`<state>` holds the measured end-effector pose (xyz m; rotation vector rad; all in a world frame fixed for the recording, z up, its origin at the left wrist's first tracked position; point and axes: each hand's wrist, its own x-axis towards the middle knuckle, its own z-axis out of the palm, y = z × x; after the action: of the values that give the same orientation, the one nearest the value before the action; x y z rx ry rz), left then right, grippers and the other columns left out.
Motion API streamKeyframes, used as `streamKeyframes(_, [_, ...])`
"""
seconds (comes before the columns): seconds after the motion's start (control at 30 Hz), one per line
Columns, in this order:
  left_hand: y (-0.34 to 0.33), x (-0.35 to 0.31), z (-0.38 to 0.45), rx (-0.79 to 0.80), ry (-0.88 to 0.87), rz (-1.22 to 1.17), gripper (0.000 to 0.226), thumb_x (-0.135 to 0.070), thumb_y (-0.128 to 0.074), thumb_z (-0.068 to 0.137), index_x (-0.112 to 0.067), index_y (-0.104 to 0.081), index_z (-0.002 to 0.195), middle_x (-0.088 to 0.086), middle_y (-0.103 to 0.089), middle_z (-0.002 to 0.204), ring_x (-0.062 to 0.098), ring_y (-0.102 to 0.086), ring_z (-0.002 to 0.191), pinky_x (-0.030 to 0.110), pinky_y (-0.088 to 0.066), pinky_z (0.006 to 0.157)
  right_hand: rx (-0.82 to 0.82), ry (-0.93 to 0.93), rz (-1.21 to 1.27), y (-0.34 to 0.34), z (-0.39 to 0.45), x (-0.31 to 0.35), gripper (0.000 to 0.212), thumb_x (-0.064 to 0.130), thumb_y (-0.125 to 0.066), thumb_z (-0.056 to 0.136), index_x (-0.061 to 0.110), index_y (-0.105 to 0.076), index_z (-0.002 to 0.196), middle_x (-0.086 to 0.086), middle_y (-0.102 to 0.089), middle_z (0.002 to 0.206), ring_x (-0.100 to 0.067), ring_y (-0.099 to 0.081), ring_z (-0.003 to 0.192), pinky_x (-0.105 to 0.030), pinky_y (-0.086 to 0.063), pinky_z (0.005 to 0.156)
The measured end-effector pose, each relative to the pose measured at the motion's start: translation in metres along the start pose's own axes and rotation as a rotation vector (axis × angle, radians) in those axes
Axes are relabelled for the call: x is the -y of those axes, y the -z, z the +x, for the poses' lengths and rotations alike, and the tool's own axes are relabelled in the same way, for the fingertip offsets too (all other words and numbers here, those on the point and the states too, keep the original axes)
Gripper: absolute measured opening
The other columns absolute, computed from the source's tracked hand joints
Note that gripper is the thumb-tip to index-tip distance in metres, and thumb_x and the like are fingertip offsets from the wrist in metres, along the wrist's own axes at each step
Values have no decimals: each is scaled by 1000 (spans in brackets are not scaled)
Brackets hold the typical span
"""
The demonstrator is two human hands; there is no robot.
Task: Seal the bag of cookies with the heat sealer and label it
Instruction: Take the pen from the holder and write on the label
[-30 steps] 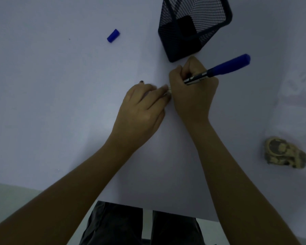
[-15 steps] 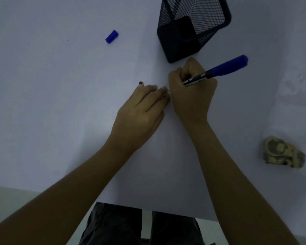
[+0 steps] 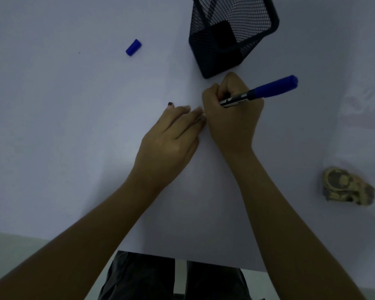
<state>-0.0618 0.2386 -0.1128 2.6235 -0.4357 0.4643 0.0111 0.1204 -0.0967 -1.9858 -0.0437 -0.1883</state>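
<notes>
My right hand [image 3: 233, 118] grips a blue marker [image 3: 268, 88], its tip pointed down at the white table beneath my fingers and its blue end slanting up to the right. My left hand [image 3: 170, 139] lies flat on the table just left of it, fingertips touching the right hand; whatever it presses down is hidden under the fingers. The marker's blue cap [image 3: 133, 47] lies loose at the upper left. A bag of cookies [image 3: 347, 188] rests at the right edge of the table, apart from both hands.
A black mesh pen holder [image 3: 230, 33] stands directly behind my right hand. A pale, crinkled sheet [image 3: 364, 109] lies on the table's right side. The table's front edge [image 3: 182, 255] runs just above my lap.
Both hands stay almost in place; the marker has barely shifted.
</notes>
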Motion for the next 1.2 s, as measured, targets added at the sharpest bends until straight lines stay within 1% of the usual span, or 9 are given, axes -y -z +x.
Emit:
streamKeyframes(0.17, [0, 0, 0, 8, 4, 2, 18, -3, -63, 91, 2, -72, 106, 17, -71, 110, 33, -67, 102, 45, -51, 97, -4, -20, 15, 0, 0, 0, 33, 2, -59, 81, 16, -38, 59, 15, -36, 48, -5, -41, 43, -8, -32, 47])
streamKeyframes(0.27, [-1, 0, 0, 3, -2, 1, 18, -4, -64, 90, 2, -72, 106, 17, -71, 109, 33, -67, 102, 42, -49, 100, 17, -30, 25, 1, 0, 0, 41, 2, -58, 79, 27, -33, 58, 15, -36, 48, -4, -39, 42, -12, -33, 46])
streamKeyframes(0.3, [-1, 0, 0, 2, -3, -1, 18, -4, -64, 90, 2, -71, 106, 17, -71, 109, 33, -67, 102, 42, -49, 100, 22, -27, 29, 1, 0, 0, 40, 1, -58, 79, 25, -33, 58, 16, -36, 48, -4, -39, 43, -12, -33, 47])
streamKeyframes(0.4, [-1, 0, 0, 4, 3, -2, 18, -4, -64, 90, 2, -71, 106, 17, -71, 110, 33, -67, 102, 43, -49, 100, 16, -6, 30, 2, -1, -1, 32, -2, -58, 79, 16, -39, 60, 18, -35, 49, 0, -40, 42, -6, -31, 48])
streamKeyframes(0.53, [0, -1, 0, 9, 5, 7, 19, -5, -63, 91, 2, -71, 107, 16, -71, 110, 32, -66, 103, 41, -49, 100, 11, -14, 12, 1, 0, 0, 30, 1, -59, 80, 15, -41, 61, 17, -35, 49, 0, -42, 43, -5, -31, 47])
streamKeyframes(0.77, [2, -1, 0, 8, 10, 17, 20, -6, -63, 91, 1, -71, 108, 16, -71, 111, 31, -65, 104, 39, -48, 101, 3, -26, 30, 1, -1, 0, 37, 0, -60, 81, 20, -37, 60, 17, -36, 48, -1, -41, 42, -5, -31, 47])
streamKeyframes(0.87, [1, -1, -1, 17, 11, 24, 19, -6, -64, 91, 1, -71, 108, 16, -71, 112, 32, -66, 104, 39, -48, 102, -14, -31, 40, 1, -1, -1, 34, 0, -61, 82, 15, -39, 61, 15, -37, 48, -5, -44, 44, -5, -32, 47])
streamKeyframes(1.03, [2, -1, 0, 19, 7, 32, 19, -6, -63, 92, 1, -71, 107, 16, -71, 112, 32, -65, 105, 40, -48, 102, -34, -37, 52, 1, -3, -1, 34, -1, -61, 81, 15, -39, 61, 17, -37, 48, 0, -44, 43, -4, -32, 48])
streamKeyframes(1.2, [2, -1, 0, 19, 4, 34, 20, -7, -62, 92, 1, -71, 108, 16, -71, 112, 32, -66, 105, 40, -48, 101, -19, -18, 31, 1, -2, -2, 40, 1, -59, 78, 23, -34, 58, 17, -35, 47, -4, -42, 42, -6, -31, 47])
